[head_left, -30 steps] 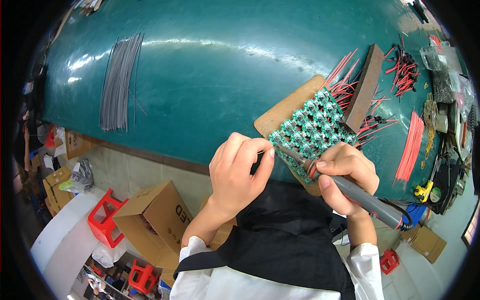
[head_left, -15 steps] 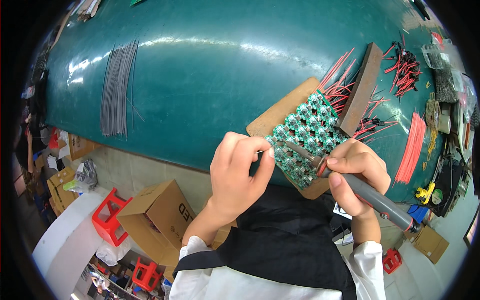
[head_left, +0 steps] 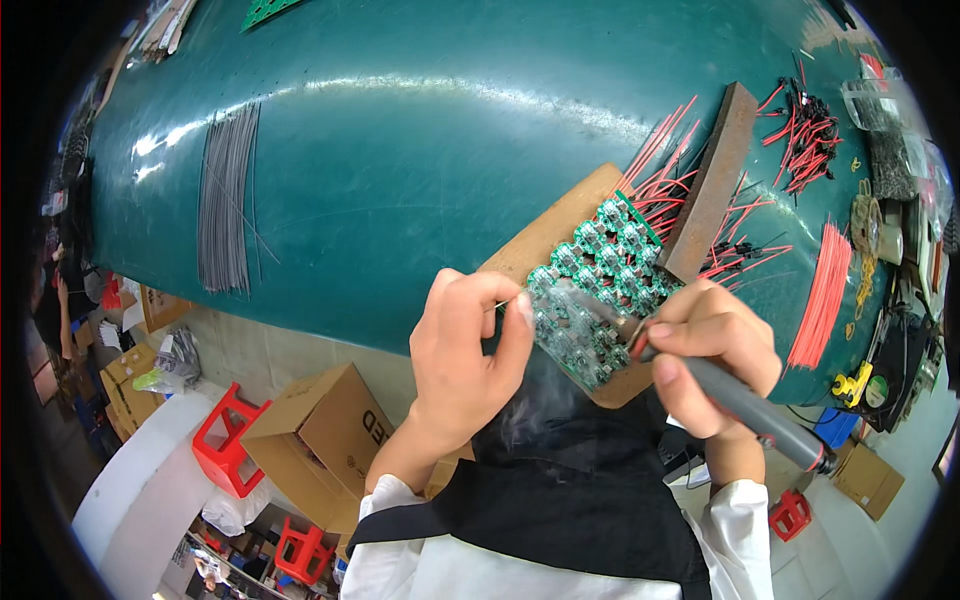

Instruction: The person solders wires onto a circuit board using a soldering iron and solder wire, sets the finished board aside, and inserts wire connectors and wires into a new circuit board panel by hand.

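Note:
My right hand [head_left: 715, 355] grips the grey handle of a soldering iron [head_left: 745, 405]. Its tip points left and down at the near left part of a green panel of small circuit boards [head_left: 615, 250]. Beside that edge, my left hand [head_left: 465, 345] pinches a thin wire between thumb and forefinger; most of it is hidden by the fingers. Pale smoke rises around the iron's tip and blurs the boards there. Under the panel lies a brown board [head_left: 560, 228]. Red and black wires [head_left: 660, 190] stick out from the panel's far right side, beneath a rusty metal bar [head_left: 712, 180].
Cut red wires [head_left: 822, 295] lie in a bundle at right, with a red and black wire pile [head_left: 805, 135] beyond. A grey wire bundle [head_left: 228, 200] rests at left on the green table [head_left: 400, 180]. Cardboard boxes [head_left: 310, 440] and red stools [head_left: 228, 440] stand below the table's edge.
Smoke now rises at the iron's tip, where none showed before. My left hand has shifted slightly left, with the pinch kept. The view has moved a little.

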`<state>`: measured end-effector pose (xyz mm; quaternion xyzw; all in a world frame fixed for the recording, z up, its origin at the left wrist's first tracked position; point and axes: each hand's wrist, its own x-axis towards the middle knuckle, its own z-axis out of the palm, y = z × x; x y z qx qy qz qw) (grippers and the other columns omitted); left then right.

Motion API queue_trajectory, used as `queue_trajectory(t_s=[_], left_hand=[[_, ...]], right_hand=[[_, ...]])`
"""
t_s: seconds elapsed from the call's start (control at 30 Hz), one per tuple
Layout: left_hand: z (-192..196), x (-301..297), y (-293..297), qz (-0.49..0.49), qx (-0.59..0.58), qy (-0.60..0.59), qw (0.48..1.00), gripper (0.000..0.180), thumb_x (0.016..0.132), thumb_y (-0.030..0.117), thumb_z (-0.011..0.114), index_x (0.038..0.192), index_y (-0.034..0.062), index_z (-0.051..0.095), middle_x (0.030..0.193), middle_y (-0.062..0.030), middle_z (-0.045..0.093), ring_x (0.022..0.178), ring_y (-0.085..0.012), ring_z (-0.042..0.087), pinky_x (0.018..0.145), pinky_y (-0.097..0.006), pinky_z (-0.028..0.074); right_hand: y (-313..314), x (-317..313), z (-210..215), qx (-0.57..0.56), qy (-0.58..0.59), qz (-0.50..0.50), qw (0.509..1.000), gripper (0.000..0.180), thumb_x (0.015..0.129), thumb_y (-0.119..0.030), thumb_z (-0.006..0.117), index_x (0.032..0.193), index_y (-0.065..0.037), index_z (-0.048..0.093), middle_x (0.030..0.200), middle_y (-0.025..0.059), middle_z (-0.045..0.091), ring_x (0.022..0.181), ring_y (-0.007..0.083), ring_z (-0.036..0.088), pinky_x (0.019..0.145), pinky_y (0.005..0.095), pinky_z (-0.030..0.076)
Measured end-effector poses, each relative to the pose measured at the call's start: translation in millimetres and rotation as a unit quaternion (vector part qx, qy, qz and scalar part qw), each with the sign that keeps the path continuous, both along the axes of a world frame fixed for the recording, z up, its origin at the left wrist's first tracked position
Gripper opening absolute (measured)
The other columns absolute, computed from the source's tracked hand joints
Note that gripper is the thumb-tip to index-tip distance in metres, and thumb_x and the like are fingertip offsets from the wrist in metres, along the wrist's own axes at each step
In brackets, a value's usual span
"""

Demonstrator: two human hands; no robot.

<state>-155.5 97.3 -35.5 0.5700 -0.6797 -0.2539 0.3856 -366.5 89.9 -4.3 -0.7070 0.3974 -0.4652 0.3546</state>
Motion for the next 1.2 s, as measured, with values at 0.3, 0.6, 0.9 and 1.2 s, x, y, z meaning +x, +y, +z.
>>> queue_trajectory(t_s=[0.3,0.6,0.9,1.2], left_hand=[[-8,-11,-10,-0.048,-0.042,-0.068,0.996,0.017,0.078,0.003,0.072,0.088,0.0095,0.061,0.075,-0.0037,0.053,0.055,-0.0186,0.049,0.049,-0.031,0.040],[-1,-17,-17,-0.027,-0.002,0.020,0.999,0.017,0.079,-0.002,0.071,0.089,0.0067,0.060,0.075,-0.0023,0.051,0.059,-0.0137,0.046,0.051,-0.028,0.039],[-1,-24,-26,-0.060,-0.042,-0.066,0.995,0.018,0.076,-0.001,0.073,0.086,0.0086,0.062,0.070,0.0001,0.051,0.055,-0.0110,0.044,0.049,-0.027,0.036],[5,-26,-29,-0.067,-0.007,-0.078,0.995,0.015,0.078,0.004,0.074,0.086,0.0097,0.062,0.068,-0.0010,0.049,0.052,-0.0165,0.048,0.047,-0.030,0.039]], right_hand=[[-6,-6,0,0.042,0.012,-0.005,0.999,0.015,0.070,0.002,0.067,0.085,0.002,0.065,0.072,0.0110,0.064,0.063,0.0223,0.061,0.057,0.0317,0.049],[-15,-23,7,0.020,0.005,-0.017,1.000,0.012,0.071,0.002,0.068,0.083,0.003,0.064,0.070,0.0114,0.064,0.060,0.0218,0.061,0.055,0.0319,0.049],[-23,-28,0,0.037,0.019,0.015,0.999,0.013,0.071,0.003,0.067,0.084,0.003,0.064,0.072,0.0122,0.063,0.062,0.0218,0.061,0.058,0.0314,0.049],[-25,-30,1,0.037,0.017,0.023,0.999,0.013,0.071,0.004,0.068,0.083,0.004,0.064,0.073,0.0117,0.064,0.063,0.0226,0.062,0.058,0.0320,0.050]])
